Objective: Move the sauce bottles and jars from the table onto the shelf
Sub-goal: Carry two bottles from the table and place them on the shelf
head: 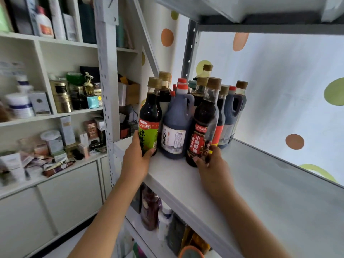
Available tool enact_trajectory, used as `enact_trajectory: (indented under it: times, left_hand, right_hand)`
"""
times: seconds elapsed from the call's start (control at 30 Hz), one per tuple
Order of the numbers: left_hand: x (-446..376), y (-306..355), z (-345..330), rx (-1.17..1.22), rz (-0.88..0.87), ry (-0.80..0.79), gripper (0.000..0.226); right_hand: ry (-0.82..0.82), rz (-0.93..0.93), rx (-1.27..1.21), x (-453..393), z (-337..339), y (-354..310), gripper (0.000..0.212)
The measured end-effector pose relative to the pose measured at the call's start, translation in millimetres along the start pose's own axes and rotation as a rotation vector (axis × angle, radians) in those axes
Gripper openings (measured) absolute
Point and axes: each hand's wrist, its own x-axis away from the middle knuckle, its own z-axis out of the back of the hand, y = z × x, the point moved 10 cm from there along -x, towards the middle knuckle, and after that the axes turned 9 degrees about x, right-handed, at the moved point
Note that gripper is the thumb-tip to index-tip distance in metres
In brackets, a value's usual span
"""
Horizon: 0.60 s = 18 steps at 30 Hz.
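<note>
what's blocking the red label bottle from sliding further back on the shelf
The red-label bottle, gripped by the right hand, has other dark bottles packed right behind it. To its right the shelf is open.

The left hand [136, 157] grips a green-labelled vinegar bottle [150, 118] on the white shelf [260, 183]. At its three o'clock, the right hand [214, 168] holds a red-labelled sesame oil bottle [203, 125].

A white cabinet [55, 116] of cosmetic boxes and jars stands beside dotted wallpaper [279, 90].
</note>
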Motion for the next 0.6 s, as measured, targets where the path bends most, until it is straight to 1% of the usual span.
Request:
enact_trajectory:
  times: [0.1, 0.2, 0.33, 0.47, 0.53, 0.6]
  left_hand:
    - [0.8, 0.5, -2.9, -0.129, 0.012, 0.037, 0.079]
    - [2.9, 2.1, -6.1, -0.199, 0.034, 0.017, 0.082]
    - [5.7, 3.4, -8.3, -0.225, 0.025, -0.007, 0.083]
    - [7.3, 3.8, -5.7, -0.228, 0.041, 0.015, 0.083]
    - [9.2, 3.8, -5.2, -0.235, 0.047, 0.021, 0.082]
    - [9.5, 2.0, -7.4, -0.244, 0.045, 0.014, 0.081]
  right_hand:
    - [0.011, 0.015, 0.009, -2.2, -0.3, -4.2, 0.047]
    - [0.018, 0.015, 0.033, -3.3, -1.4, -5.5, 0.048]
    - [0.02, 0.021, 0.042, -3.8, -0.3, -5.4, 0.046]
    - [0.012, 0.018, 0.057, -3.0, -0.3, -7.5, 0.047]
    - [0.006, -0.001, 0.05, -1.1, -1.8, -8.0, 0.051]
    - [0.008, -0.019, 0.031, 0.6, -1.2, -9.0, 0.061]
